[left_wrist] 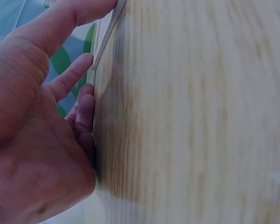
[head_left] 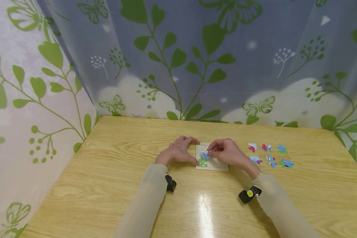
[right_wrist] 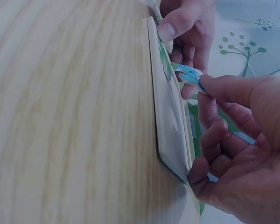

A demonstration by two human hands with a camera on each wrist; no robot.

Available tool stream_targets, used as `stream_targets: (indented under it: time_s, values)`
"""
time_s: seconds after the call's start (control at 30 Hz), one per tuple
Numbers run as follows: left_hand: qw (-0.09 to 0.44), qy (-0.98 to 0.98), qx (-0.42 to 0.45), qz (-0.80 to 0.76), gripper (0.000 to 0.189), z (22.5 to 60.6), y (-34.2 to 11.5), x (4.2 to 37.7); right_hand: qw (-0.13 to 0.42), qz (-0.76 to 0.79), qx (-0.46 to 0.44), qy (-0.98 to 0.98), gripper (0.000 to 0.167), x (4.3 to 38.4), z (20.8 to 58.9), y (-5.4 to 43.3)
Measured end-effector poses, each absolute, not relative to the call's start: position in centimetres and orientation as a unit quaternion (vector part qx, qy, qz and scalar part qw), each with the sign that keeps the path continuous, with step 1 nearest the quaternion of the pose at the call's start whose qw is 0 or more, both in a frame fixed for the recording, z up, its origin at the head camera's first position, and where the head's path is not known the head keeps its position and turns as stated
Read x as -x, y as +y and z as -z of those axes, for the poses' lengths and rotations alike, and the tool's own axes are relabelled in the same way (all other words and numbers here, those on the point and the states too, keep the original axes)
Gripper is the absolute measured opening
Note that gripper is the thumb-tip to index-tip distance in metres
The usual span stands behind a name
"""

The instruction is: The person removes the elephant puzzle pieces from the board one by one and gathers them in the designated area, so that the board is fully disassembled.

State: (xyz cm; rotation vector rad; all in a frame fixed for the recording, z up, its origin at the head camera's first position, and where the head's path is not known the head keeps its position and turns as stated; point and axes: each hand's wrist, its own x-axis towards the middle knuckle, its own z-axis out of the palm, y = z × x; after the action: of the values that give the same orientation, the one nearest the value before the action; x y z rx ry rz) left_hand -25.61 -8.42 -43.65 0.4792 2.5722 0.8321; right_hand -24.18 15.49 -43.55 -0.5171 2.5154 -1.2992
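Note:
A small pale puzzle tray point(head_left: 217, 166) lies on the table, with a green puzzle piece point(head_left: 202, 163) in its near left corner. My right hand point(head_left: 228, 152) pinches a blue puzzle piece point(right_wrist: 189, 73) between thumb and index finger. The piece is tilted above the tray, just beyond the green one. At the tray's left side, my left hand point(head_left: 179, 150) spreads its fingers, thumb by the near corner and index finger by the far corner. In the left wrist view, the thumb and a fingertip meet the tray's edge.
Several loose puzzle pieces point(head_left: 271, 161) lie in two rows right of the tray. The wooden table point(head_left: 107, 185) runs back to a leaf-patterned curtain point(head_left: 178, 66), and a similar curtain point(head_left: 23, 132) hangs at the left. A black wrist camera point(head_left: 246, 196) sits on the right wrist.

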Motion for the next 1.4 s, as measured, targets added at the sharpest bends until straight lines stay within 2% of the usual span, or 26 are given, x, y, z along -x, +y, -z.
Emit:
stream_targets:
  time_s: [0.73, 1.1, 1.4]
  values:
    - [0.196, 0.918, -0.167, -0.301, 0.073, 43.8, -8.5, 25.5, 0.125, 0.451, 0.19, 0.863, 0.011, 22.6, 42.9, 18.7]
    - [0.198, 0.913, -0.178, -0.308, 0.075, 43.8, -8.6, 25.5, 0.097, 0.438, 0.187, 0.874, 0.008, 22.0, 43.2, 21.1]
    - [0.201, 0.908, -0.184, -0.318, 0.074, 43.9, -8.8, 25.6, 0.096, 0.439, 0.166, 0.878, 0.015, 20.8, 42.5, 23.3]
